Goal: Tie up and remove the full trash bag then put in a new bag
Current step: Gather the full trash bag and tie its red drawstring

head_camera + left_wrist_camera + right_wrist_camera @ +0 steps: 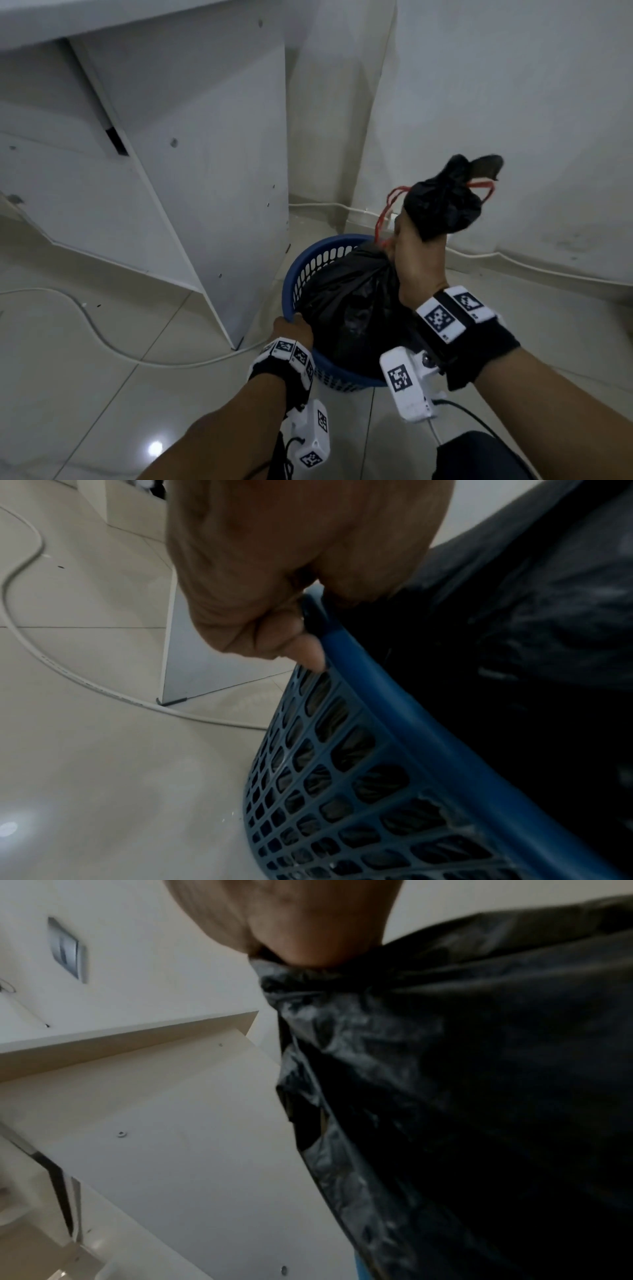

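A full black trash bag (352,308) sits in a blue perforated bin (308,263) on the tiled floor. My right hand (416,253) grips the bag's gathered neck, with the bunched top (442,205) and red drawstring (385,212) sticking out above the fist. In the right wrist view the bag (462,1096) hangs stretched below my hand (308,920). My left hand (294,327) grips the bin's near-left rim; in the left wrist view its fingers (301,647) curl over the blue rim (394,710) beside the bag (531,642).
A white cabinet panel (205,171) stands just left of the bin. White walls (496,120) close the corner behind it. A white cable (102,339) curves over the floor at the left, and another runs along the wall's base.
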